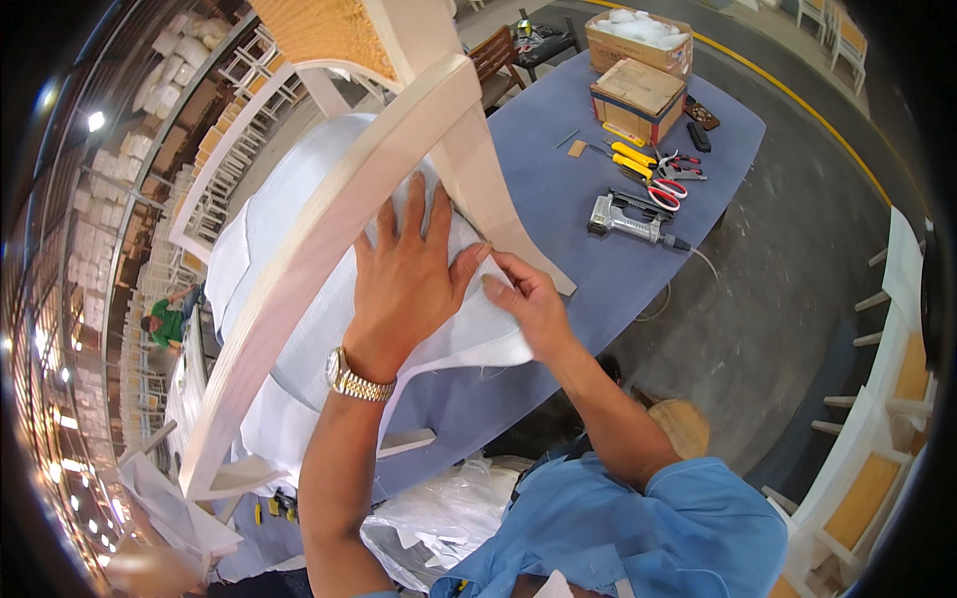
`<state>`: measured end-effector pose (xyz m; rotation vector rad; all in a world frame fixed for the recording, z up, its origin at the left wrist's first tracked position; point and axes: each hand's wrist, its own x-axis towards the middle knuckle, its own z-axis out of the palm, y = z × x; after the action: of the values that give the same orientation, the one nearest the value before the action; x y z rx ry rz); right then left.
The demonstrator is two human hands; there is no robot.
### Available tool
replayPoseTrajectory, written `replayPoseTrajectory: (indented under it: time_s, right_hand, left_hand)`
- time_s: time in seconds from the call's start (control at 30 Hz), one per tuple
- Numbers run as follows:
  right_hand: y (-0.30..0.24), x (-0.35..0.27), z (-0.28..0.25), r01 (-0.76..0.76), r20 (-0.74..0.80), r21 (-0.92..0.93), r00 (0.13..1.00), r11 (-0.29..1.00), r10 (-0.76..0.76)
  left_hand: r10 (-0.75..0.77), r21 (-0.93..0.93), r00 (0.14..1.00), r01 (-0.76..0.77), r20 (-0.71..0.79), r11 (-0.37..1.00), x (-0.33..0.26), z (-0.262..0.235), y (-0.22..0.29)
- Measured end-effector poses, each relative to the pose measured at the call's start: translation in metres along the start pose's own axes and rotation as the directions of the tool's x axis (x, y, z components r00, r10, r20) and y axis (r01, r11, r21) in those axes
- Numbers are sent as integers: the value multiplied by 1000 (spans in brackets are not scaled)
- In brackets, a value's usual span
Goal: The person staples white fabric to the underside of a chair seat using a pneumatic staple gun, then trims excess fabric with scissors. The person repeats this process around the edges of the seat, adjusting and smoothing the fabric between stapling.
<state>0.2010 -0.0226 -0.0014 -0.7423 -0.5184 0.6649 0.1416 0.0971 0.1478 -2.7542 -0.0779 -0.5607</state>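
A pale wooden chair frame (329, 219) lies tipped on a blue-covered table (558, 189). White mesh fabric (319, 329) is spread over its seat. My left hand (404, 274), with a gold watch on the wrist, lies flat on the fabric with fingers spread, just beside the frame's leg (488, 189). My right hand (523, 299) pinches the fabric's edge close to that leg, thumb and fingers closed on the cloth. The two hands almost touch.
On the table's far side lie a pneumatic stapler (628, 219), red-handled scissors (666, 189), yellow-handled tools (633, 156) and two cardboard boxes (638, 95). White chairs stand at the right (877, 439). Stacked chair frames fill the left. A person in green (164, 324) is far left.
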Motion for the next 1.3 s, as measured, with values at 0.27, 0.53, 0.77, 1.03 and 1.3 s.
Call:
replayPoseTrajectory:
  time_s: [0.27,0.53,0.77,1.03,1.3]
  right_hand:
    - [25,2,16,-48,-22,596,997,802,77]
    - [22,-1,2,205,-202,-705,859,678,-470]
    - [7,-9,11,191,-70,-567,958,801,-278]
    - [38,3,-22,147,50,-241,989,959,-139]
    - [38,14,-49,173,176,-487,980,856,-98]
  left_hand:
    - [-80,105,997,80,-1,991,-8,2,10]
    - [-102,105,994,104,-28,989,-8,5,12]
    - [-149,27,989,150,-17,988,-6,3,9]
    - [-133,59,988,137,-77,989,-9,29,3]
    - [-226,-214,971,238,79,947,-9,2,10]
